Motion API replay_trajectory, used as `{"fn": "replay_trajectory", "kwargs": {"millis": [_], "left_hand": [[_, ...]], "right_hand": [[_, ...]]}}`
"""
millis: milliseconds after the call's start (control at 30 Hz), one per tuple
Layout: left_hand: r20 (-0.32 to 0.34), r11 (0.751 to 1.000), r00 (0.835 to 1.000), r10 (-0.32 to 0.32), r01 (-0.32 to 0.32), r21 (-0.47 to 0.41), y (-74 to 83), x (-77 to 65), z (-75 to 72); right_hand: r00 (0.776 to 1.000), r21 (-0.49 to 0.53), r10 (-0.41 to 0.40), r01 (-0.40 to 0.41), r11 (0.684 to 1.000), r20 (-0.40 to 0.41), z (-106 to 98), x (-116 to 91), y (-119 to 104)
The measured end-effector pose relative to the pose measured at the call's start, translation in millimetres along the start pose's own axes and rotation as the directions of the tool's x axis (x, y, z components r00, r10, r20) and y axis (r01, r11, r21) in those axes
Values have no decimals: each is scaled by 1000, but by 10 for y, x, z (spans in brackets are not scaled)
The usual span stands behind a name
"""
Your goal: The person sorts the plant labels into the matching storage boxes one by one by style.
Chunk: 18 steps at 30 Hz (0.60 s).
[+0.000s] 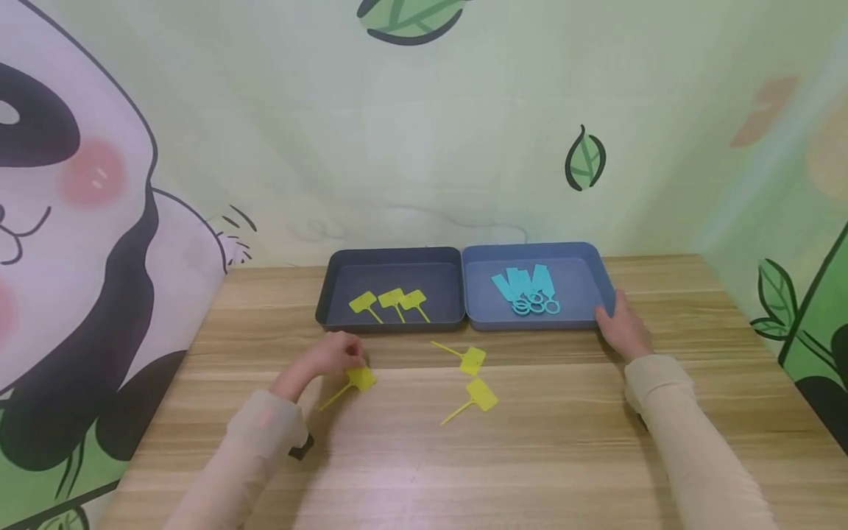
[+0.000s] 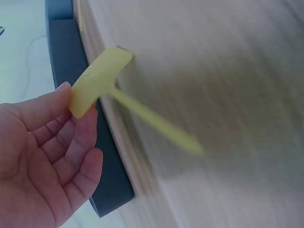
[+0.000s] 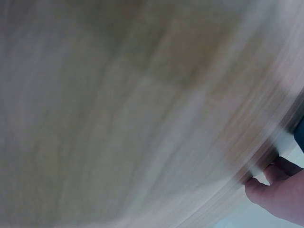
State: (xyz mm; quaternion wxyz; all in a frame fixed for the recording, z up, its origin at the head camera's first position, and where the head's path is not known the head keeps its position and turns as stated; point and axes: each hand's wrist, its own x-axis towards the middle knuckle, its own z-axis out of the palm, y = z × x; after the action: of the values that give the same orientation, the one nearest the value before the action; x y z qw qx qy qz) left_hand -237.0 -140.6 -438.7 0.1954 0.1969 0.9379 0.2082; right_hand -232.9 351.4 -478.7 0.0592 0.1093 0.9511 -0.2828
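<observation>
Yellow tags (image 1: 361, 379): L hand (image 1: 330, 354) pinches 1; tbl (image 1: 397, 456) 2; dk tray (image 1: 391, 327) 3; R hand (image 1: 626, 330) @ blue tray (image 1: 578, 285), grip unclear

My head camera looks forward and down over the counter (image 1: 530, 471); both wrist cameras share it, much nearer.

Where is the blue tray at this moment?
In the head view, the blue tray sits right of the dark tray, with the right hand at its edge.
</observation>
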Motion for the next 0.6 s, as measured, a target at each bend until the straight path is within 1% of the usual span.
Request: {"fn": "replay_trajectory", "kwargs": {"millis": [67,100,233,300,400,467,600], "left_hand": [[16,999,1000,-9,9,-53,8,-1,-26],[16,997,1000,2,-1,-81,10,1,-40],[-5,981,1000,5,-6,-196,40,8,-99],[-20,966,1000,7,-12,-260,45,25,-122],[-39,934,999,-11,-4,-357,58,56,-146],[-56,920,998,-28,4,-391,68,79,-164],[-96,903,993,-64,17,-429,103,112,-208]], "right_hand": [[1000,2,-3,3,1000,0,0,0,2],[1000,3,-4,4,1000,0,0,1,3],[1000,-6,-7,7,1000,2,-3,5,6],[1000,-16,-7,8,1000,2,-4,8,9],[1000,-30,-7,7,1000,2,-2,12,13],[1000,-31,-3,3,1000,2,0,11,12],[1000,-28,1,-1,1000,1,1,10,10]]}}
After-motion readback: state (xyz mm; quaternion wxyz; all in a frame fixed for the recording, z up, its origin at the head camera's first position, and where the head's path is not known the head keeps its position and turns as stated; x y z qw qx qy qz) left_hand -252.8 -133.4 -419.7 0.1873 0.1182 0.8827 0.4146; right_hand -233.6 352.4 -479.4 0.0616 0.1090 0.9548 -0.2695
